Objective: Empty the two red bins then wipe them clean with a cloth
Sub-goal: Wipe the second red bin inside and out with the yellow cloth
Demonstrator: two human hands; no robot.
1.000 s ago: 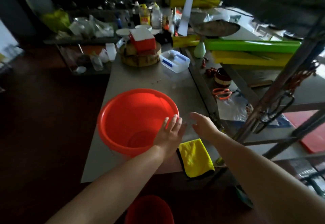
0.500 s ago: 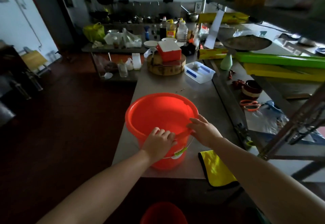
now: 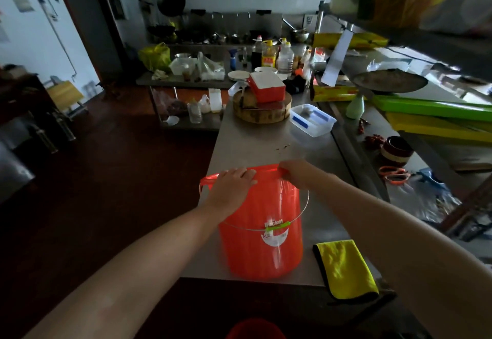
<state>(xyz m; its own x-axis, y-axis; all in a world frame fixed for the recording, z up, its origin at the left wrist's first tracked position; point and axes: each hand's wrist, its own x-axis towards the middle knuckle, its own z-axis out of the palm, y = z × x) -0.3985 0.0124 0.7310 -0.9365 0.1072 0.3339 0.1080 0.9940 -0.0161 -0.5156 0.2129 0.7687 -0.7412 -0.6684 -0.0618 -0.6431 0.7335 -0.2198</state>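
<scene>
A red bin (image 3: 262, 232), a bucket with a thin wire handle and a white label, stands on the steel table (image 3: 269, 146) near its front edge. Its side faces me and its inside is hidden. My left hand (image 3: 231, 182) lies over the near-left part of the rim with fingers wrapped across it. My right hand (image 3: 298, 173) grips the rim on the right, fingers curled under. A folded yellow cloth (image 3: 346, 269) lies on the table just right of the bin. The top of a second red bin (image 3: 255, 329) shows on the floor below the table edge.
Farther back on the table are a round wooden block with a red box (image 3: 266, 89) and a clear plastic tub (image 3: 312, 120). A shelf frame with orange scissors (image 3: 392, 174), bowls and green and yellow rolls borders the right side. Dark open floor lies to the left.
Both hands went from hovering by the bin to holding its rim. The bin's open mouth, seen from above before, has turned out of view, and my view has risen.
</scene>
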